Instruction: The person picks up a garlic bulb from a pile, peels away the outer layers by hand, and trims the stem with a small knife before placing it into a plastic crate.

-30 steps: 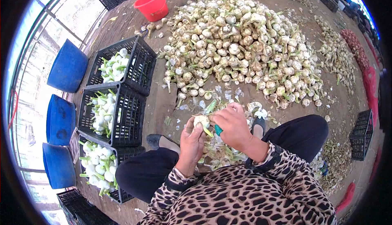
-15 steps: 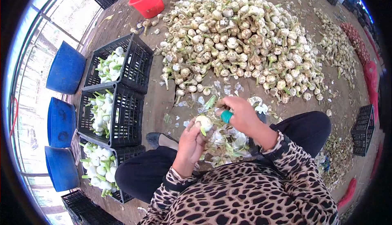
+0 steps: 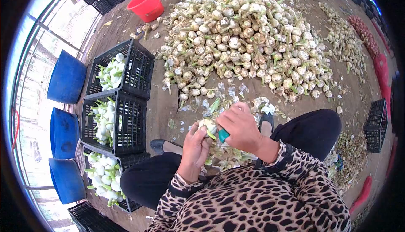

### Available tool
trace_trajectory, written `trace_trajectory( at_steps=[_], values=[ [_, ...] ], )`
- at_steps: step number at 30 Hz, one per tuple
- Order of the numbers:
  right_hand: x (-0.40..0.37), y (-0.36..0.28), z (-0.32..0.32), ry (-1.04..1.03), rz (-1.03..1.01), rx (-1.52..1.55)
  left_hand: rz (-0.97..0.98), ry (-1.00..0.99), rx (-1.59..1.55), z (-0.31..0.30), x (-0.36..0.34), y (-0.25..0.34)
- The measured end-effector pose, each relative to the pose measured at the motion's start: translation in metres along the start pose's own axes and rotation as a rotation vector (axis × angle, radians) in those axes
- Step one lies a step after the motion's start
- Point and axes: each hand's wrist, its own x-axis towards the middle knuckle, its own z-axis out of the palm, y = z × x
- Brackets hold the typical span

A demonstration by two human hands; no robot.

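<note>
A whitish garlic bulb with a short green stem rests in my left hand, gripped between thumb and fingers. My right hand is closed against the bulb's right side, its fingers curled and a green covering around its thumb. The curled fingers hide exactly what they pinch there. Beneath both hands lies a heap of peeled-off skins and leaf scraps. Beyond them rises a large pile of unpeeled garlic bulbs, brownish and soil-stained.
To the left, black crates hold clean white bulbs with green stems. Blue tubs line the wall behind them. A red bucket stands at the far left of the pile. Another black crate sits at right.
My right hand has come down and left from above the bulb to meet its side. The left hand keeps hold of the bulb, almost in place. The view has shifted slightly.
</note>
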Motion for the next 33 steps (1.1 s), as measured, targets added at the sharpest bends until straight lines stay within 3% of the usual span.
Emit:
trace_trajectory(
  at_steps=[6,10,13,14,17,18,21,23,26,29,31,33],
  values=[
    [-0.002,0.004,0.001,-0.027,0.100,-0.049,-0.098,-0.008,0.110,0.001,-0.002,0.002],
    [0.002,0.033,-0.001,-0.062,0.204,-0.278,-0.334,-0.204,0.444,-0.002,-0.009,-0.002],
    [-0.009,0.055,0.003,-0.415,0.394,-0.453,-0.086,-0.225,0.380,0.005,-0.013,-0.003],
    [-0.012,0.059,0.003,-0.496,0.462,-0.275,-0.086,-0.169,0.428,-0.001,-0.008,0.001],
    [-0.009,0.034,-0.002,-0.126,0.417,0.190,0.117,-0.046,0.559,0.003,-0.003,0.001],
    [-0.003,0.024,-0.003,-0.111,0.511,0.459,0.171,-0.050,0.609,-0.003,0.000,-0.001],
    [0.001,0.001,-0.004,-0.200,0.337,0.557,0.402,0.029,1.085,-0.015,0.003,-0.006],
    [-0.001,0.003,0.006,-0.221,0.441,0.579,0.482,0.015,1.274,-0.019,0.003,-0.003],
    [-0.002,0.011,0.032,-0.091,0.768,0.761,0.364,-0.099,0.796,-0.039,0.010,-0.012],
    [-0.003,0.015,0.044,-0.328,0.756,0.762,0.112,0.073,0.437,-0.040,0.009,0.001],
    [-0.005,0.011,0.049,-0.383,0.811,0.899,0.170,0.180,0.174,-0.080,0.024,0.013],
    [-0.013,0.021,0.064,-0.467,0.827,0.864,0.380,0.265,-0.074,-0.084,0.017,0.042]
  ],
)
